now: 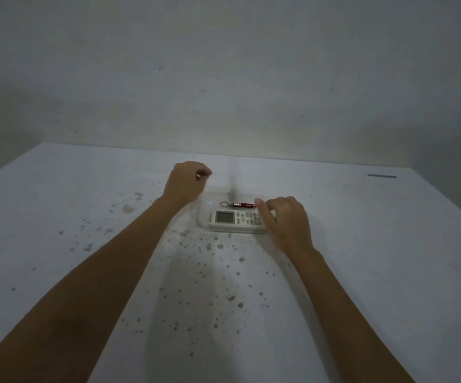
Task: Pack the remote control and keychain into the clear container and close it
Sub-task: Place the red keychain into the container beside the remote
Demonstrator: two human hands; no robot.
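Observation:
A white remote control (233, 219) with a small screen lies inside the clear container (203, 217) at the table's middle. Behind it in the same container lies the keychain (239, 205), a red tube with a metal ring at its left end. My right hand (284, 221) curls over the container's right end, covering the remote's right tip, thumb next to the keychain. My left hand (186, 183) is raised at the container's back left, fingers pinched on the barely visible clear lid (223, 183), which stands tilted up behind the container.
The white table (361, 258) is speckled with dark stains in front of the container. A short dark strip (381, 176) lies near the far right edge. A bare wall rises right behind the table.

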